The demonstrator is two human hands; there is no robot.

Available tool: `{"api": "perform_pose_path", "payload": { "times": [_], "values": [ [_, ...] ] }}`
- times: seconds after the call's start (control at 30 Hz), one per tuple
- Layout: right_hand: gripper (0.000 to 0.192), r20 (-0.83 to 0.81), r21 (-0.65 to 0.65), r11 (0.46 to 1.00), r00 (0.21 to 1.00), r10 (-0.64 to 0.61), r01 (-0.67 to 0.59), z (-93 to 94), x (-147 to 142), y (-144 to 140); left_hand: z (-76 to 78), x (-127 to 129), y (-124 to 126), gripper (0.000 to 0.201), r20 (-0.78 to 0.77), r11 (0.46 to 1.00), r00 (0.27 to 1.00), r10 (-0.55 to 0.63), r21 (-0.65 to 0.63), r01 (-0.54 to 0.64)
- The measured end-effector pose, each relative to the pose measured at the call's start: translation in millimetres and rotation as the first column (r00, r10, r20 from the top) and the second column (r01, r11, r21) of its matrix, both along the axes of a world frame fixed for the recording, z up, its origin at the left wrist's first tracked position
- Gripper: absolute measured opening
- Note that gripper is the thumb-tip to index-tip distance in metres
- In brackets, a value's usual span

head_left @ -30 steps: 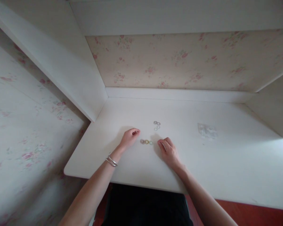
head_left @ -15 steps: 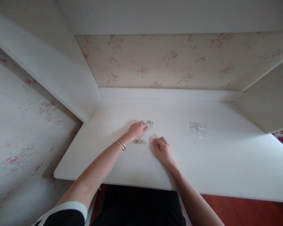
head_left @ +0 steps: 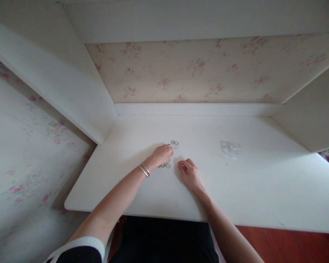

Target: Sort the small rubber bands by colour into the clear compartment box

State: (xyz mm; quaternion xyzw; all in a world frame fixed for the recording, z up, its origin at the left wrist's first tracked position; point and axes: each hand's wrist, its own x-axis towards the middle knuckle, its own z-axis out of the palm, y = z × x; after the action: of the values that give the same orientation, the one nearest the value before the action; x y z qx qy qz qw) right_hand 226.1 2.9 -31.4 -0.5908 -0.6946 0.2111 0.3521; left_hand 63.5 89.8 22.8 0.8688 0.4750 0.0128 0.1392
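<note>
My left hand [head_left: 163, 153], with two bangles [head_left: 144, 170] at the wrist, is closed in a pinch low over the white desk. Its fingertips cover the spot of one thin silver ring, which they hide. Just beyond them lie several silver rings [head_left: 176, 143], some overlapping. Under the near side of this hand is a short row of coloured rings, partly covered; a yellowish ring [head_left: 163, 166] and a pale greenish ring [head_left: 168, 166] show. My right hand [head_left: 190, 173] rests on the desk to the right, fingers curled round something small and dark that I cannot make out.
A clear plastic bag [head_left: 231, 149] with small pale contents lies on the white desk [head_left: 252, 186] to the right. White panels [head_left: 82, 98] stand at the left and right ends, and a shelf [head_left: 180, 22] overhangs the back.
My left hand has shifted slightly right and toward me, now covering part of the coloured row. The nearest silver ring has gone from sight at its fingertips. My right hand stays about where it was.
</note>
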Motion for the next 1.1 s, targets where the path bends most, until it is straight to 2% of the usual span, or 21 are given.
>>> {"api": "perform_pose_path", "payload": {
  "times": [0.2,0.37,0.53,0.77,0.93,1.03,1.1],
  "values": [
    [0.029,0.007,-0.008,1.0,1.0,-0.007,0.007,2.2,-1,-1,9.6,-17,-25,0.019,0.081,0.998,0.995,-0.054,0.023,0.053],
    [0.028,0.024,-0.012,1.0,1.0,-0.016,0.016,3.6,-2,-1,12.7,-26,-41,0.019,0.053,0.994,0.993,-0.102,0.041,0.1],
    [0.027,0.03,-0.015,1.0,0.999,-0.015,0.015,5.7,-3,-2,9.9,-23,-46,0.019,0.011,0.988,0.989,-0.15,0.026,0.15],
    [0.027,0.026,-0.015,1.0,1.0,-0.012,0.012,1.7,-2,-2,9.5,-21,-48,0.022,-0.037,0.989,0.99,-0.138,0.051,0.14],
    [0.027,0.024,-0.011,1.0,1.0,0.007,-0.007,0.3,-2,-2,14.2,-27,-49,0.021,0.07,0.996,0.995,-0.066,0.061,0.061],
    [0.027,0.035,-0.021,1.0,0.999,0.014,-0.013,1.2,-2,-3,15.5,-41,-51,0.02,0.19,0.991,0.977,0.091,0.079,-0.108],
    [0.027,0.035,-0.037,0.999,0.999,0.013,-0.012,2.2,-2,-2,12.3,-55,-55,0.018,0.251,0.965,0.941,0.226,0.076,-0.252]
  ]
}}
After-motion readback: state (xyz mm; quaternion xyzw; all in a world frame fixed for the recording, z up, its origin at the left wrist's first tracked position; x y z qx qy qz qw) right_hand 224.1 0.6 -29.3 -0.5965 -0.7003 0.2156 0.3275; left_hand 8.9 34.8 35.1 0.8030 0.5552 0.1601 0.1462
